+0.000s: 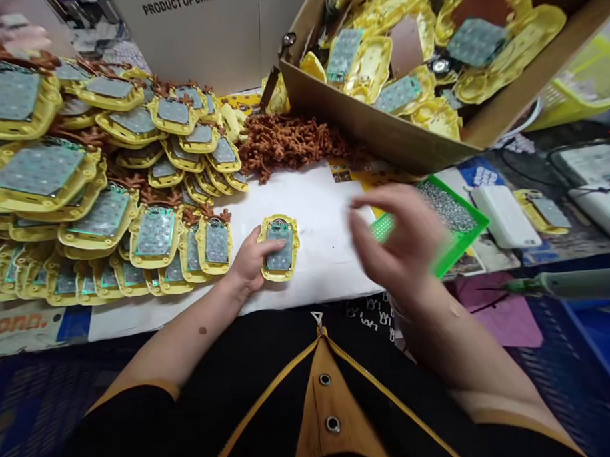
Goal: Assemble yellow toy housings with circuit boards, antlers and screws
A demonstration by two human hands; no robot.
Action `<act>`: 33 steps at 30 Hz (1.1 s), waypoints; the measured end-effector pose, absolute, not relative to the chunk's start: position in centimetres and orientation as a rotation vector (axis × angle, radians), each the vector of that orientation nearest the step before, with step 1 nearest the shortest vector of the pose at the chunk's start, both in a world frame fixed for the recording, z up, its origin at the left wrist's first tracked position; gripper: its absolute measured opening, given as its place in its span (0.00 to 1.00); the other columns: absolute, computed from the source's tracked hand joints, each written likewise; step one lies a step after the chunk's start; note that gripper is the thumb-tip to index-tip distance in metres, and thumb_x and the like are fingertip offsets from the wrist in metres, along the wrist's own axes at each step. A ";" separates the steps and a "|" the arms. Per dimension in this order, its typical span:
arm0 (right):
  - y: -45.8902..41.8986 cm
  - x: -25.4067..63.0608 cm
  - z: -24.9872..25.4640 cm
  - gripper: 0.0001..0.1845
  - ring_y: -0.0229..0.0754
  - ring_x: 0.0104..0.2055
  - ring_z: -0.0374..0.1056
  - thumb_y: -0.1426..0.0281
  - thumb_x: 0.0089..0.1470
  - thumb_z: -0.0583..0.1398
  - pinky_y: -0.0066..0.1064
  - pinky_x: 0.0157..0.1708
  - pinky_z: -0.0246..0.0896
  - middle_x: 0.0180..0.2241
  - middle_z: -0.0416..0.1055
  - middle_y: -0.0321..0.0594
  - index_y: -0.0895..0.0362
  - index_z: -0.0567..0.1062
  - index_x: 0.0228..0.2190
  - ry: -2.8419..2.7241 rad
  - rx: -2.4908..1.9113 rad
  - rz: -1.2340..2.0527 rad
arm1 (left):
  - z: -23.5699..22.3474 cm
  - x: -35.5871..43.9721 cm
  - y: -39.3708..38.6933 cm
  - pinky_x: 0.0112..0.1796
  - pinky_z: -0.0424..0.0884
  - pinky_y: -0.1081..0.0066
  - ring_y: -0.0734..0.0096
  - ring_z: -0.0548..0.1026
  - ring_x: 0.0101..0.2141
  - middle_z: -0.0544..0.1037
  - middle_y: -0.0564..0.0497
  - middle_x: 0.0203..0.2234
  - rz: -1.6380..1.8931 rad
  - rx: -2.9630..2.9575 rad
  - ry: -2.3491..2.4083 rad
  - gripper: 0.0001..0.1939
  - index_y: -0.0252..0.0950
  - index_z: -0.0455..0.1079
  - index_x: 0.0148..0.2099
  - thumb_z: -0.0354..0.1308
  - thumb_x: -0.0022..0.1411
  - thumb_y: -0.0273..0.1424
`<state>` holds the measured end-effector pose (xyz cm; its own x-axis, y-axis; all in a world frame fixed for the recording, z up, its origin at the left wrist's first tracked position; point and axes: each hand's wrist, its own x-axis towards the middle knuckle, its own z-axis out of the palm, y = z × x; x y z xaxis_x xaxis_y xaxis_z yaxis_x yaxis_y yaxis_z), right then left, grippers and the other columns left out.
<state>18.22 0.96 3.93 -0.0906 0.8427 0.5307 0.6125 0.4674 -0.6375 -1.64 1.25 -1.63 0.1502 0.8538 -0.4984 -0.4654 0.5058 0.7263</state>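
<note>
My left hand [250, 260] is closed around the left side of a yellow plastic shell half [281, 277], its thumb lying across the grey circuit board [280, 256] fitted inside. The shell half is held over the white work surface. To the right, my right hand [400, 232] is in the air, smeared by motion. Its thumb and forefinger are bent together in a pinch, and anything between them is too small or blurred to make out. Behind and below that hand lies a green tray [465, 239] with many small silvery metal pieces [447, 207], likely screws.
Stacked yellow shells with boards [155, 234] fill the left. Small brown plastic parts [296, 142] are heaped at the back. A cardboard box [371, 126] of yellow shells stands back right. An electric screwdriver [567, 284] hangs at right, near a white box-shaped item [504, 215].
</note>
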 end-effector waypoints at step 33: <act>1.6 13.7 -3.9 0.22 0.35 0.29 0.69 0.56 0.39 0.74 0.28 0.30 0.69 0.30 0.75 0.31 0.52 0.77 0.33 -0.539 -0.942 1.862 | -2.0 -1.9 0.3 0.40 0.79 0.63 0.60 0.82 0.35 0.83 0.48 0.34 1.053 0.548 0.862 0.22 0.34 0.74 0.43 0.73 0.43 0.28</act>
<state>13.74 1.58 -3.94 -0.2555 0.8903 -0.3770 -0.5509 -0.4545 -0.6999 -1.88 0.26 -2.04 0.2290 0.9106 -0.3441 -0.5168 0.4133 0.7497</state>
